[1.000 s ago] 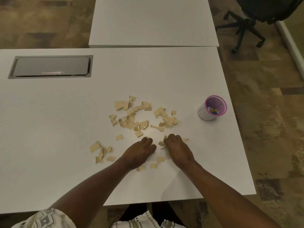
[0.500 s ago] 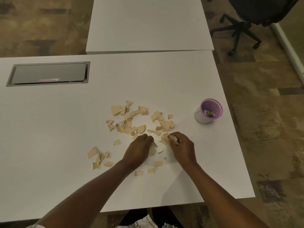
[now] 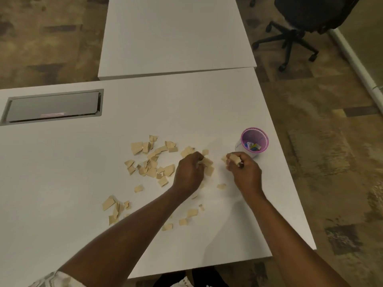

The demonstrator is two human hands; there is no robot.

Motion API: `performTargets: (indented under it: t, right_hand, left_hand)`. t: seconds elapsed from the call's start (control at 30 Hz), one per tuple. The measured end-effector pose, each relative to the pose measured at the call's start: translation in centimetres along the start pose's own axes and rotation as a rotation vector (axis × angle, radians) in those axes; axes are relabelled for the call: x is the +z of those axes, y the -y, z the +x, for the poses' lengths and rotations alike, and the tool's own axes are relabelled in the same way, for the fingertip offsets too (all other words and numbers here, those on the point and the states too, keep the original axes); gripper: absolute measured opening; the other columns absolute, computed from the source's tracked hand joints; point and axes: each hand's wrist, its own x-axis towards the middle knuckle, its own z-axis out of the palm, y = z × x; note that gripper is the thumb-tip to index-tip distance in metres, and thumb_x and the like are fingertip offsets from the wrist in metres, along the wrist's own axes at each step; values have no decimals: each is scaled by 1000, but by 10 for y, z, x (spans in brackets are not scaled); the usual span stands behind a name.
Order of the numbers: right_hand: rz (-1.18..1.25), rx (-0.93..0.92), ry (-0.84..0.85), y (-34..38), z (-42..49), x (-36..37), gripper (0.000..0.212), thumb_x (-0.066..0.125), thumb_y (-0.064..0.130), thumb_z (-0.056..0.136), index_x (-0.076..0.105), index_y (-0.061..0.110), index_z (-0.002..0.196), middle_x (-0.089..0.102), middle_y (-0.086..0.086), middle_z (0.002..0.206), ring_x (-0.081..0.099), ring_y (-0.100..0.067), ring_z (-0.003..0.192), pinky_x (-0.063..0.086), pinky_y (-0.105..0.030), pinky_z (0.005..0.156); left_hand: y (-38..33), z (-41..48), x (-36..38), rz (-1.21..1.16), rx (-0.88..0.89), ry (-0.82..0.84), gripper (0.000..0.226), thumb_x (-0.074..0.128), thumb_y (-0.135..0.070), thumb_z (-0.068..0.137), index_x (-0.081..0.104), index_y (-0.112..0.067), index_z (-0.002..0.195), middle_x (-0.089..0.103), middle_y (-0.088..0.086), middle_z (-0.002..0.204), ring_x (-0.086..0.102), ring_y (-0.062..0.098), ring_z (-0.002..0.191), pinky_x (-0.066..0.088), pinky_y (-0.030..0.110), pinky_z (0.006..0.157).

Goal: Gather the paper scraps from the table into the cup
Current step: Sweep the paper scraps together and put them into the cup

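Note:
Several tan paper scraps lie scattered over the middle of the white table. A small group of scraps sits apart at the lower left. A purple-rimmed white cup stands near the table's right edge with coloured bits inside. My right hand is closed around a bunch of scraps, just left of and below the cup. My left hand is curled on scraps at the right end of the pile.
A grey recessed cable hatch is set into the table at the far left. A second white table butts against the far edge. A black office chair stands on the carpet at the top right.
Both hands have closed on scraps. My right hand has lifted its bunch and moved right toward the cup; my left hand has shifted up into the pile.

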Motion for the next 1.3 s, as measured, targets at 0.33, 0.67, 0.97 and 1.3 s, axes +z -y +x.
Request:
performTargets:
  t: [0.33,0.67,0.97,1.3]
  right_hand:
    - [-243,-32,-137,22,73,-73,7,65,15,90,66,21,94,66,2,88,61,-13,75,44,-12,55]
    - [-433,67,-3,26,109,-82,13,63,18,88,64,22,100,68,-2,96,65,-23,85,58,-34,71]
    - [-391,135,-10,28,112,-84,20,65,21,87,68,18,107,73,-6,101,70,-25,89,60,-40,80]
    - [-364,19,-39,40,78,-78,18,62,24,91,68,20,108,71,0,107,67,-21,96,56,-30,80]
  left_hand:
    - [-116,70,54,16,81,55,19,53,-5,86,65,-14,98,70,8,96,59,26,82,39,29,64]
    - [-125,95,77,66,2,116,17,65,-10,83,64,-11,100,70,10,96,64,30,84,49,32,67]
    - [-123,94,77,96,92,147,25,60,-11,86,65,-10,110,72,11,98,64,33,90,53,38,75]
    - [-106,73,68,98,184,88,23,60,-21,90,66,-21,112,63,2,105,62,22,93,48,32,75]
